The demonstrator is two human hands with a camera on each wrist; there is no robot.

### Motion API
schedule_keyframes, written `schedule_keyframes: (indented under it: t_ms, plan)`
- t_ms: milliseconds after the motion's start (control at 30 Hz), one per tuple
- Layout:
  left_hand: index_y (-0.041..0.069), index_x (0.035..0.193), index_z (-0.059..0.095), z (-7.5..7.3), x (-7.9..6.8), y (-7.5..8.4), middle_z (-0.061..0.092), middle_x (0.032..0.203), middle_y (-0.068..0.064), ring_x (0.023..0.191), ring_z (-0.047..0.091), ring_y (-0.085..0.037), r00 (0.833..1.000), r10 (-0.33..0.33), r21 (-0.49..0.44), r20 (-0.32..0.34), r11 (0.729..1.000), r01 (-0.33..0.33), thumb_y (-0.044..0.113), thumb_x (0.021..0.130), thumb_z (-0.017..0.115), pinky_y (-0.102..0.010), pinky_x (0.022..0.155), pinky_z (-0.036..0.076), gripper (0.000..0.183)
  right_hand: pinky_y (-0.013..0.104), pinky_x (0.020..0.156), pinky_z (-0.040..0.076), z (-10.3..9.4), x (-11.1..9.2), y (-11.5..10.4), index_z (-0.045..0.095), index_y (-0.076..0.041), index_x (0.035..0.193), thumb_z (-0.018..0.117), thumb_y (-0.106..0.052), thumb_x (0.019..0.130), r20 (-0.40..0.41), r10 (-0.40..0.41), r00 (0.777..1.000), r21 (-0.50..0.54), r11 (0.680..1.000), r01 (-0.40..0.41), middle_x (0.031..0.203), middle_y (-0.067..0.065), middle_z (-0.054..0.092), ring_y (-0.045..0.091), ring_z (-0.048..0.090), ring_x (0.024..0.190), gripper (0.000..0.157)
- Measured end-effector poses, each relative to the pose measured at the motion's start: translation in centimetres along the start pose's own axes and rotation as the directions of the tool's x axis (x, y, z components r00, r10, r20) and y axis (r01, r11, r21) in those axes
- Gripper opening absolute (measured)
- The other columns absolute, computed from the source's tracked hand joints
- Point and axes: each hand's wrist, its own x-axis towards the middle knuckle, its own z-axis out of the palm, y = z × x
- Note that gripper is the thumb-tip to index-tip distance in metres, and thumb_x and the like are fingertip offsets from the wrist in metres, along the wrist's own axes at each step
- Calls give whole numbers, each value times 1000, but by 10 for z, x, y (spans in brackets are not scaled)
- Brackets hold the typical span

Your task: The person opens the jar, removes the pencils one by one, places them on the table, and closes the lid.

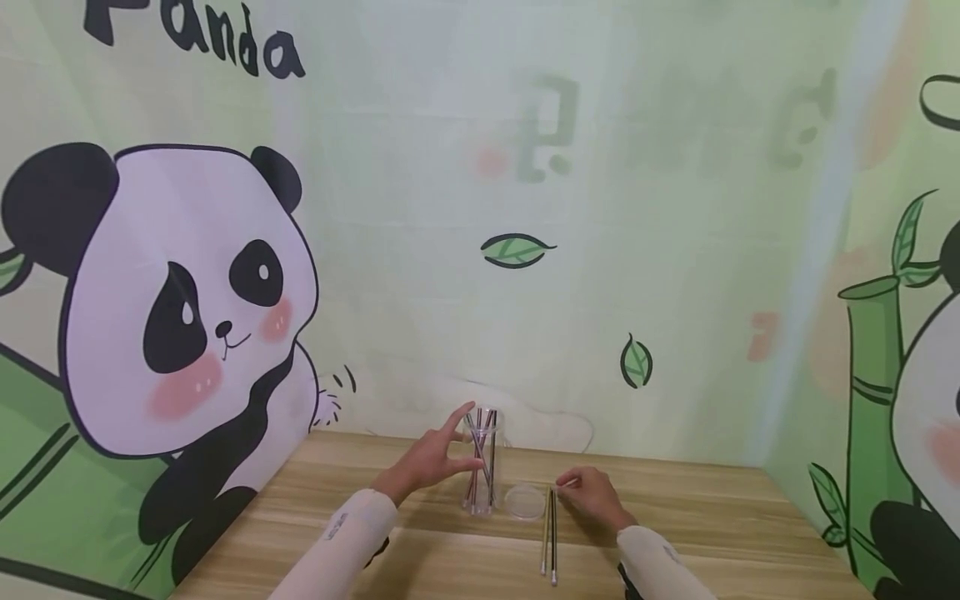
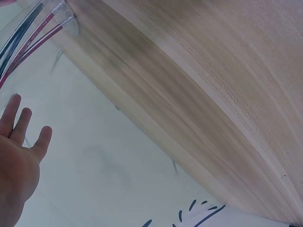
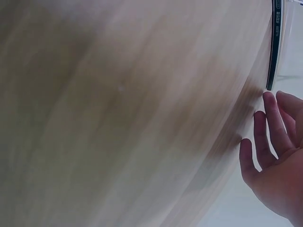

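Note:
A clear cylindrical jar [image 1: 481,503] stands upright on the table, with several dark and reddish pencils [image 1: 492,467] leaning inside it. My left hand [image 1: 429,460] is at the jar's left side, thumb and forefinger spread apart around it; contact cannot be made out. In the left wrist view, that hand's fingers [image 2: 21,125] are extended below the pencils. Right of the jar, a yellowish pencil [image 1: 545,537] and a black pencil [image 1: 553,542] lie side by side. My right hand [image 1: 592,495] is beside their far ends, its fingers loosely bent near the black pencil's end.
A round clear lid [image 1: 525,503] lies flat between the jar and the loose pencils. The wooden table [image 1: 660,542] ends at a printed panda backdrop [image 1: 420,333] behind and at both sides.

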Motion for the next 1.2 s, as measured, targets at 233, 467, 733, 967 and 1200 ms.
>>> schedule_keyframes:
  t_ms: [233,467,733,967,1200]
  plan:
    - [36,166,13,0,0,0,65,138,-21,128,59,-49,1000,1,-2,-1,1000,-1,44,93,78,-69,107,42,98,37,75,60,-6,3,6,77,2,96,75,-1,86,22,-14,1000,2,1000,14,88,12,78,25,75,81,11]
    - [40,165,12,1,2,-2,64,140,-20,130,58,-48,1000,-8,-13,3,1000,8,45,92,79,-68,108,41,99,39,75,61,-18,17,9,76,5,100,75,-1,88,37,-53,998,7,999,53,92,16,78,30,76,84,13]
    - [40,165,12,3,2,-6,65,139,-19,131,57,-47,1000,-9,-11,2,1000,9,45,91,79,-68,108,40,100,37,72,61,-40,36,-6,76,4,101,78,-3,88,59,-55,997,-10,998,55,88,13,78,27,77,84,15]
    - [40,165,13,1,3,-5,65,139,-20,130,58,-47,1000,-14,-2,4,1000,14,48,91,78,-70,107,41,99,38,74,61,-64,51,-47,76,1,102,78,-1,89,63,-55,996,-45,997,58,90,13,78,25,77,83,13]
    - [38,165,13,0,2,-4,65,138,-20,130,57,-49,1000,-10,9,17,1000,10,49,91,78,-71,107,40,99,42,81,61,-83,62,-87,75,1,107,77,-1,91,101,-105,989,-96,989,114,95,13,79,26,76,90,16]
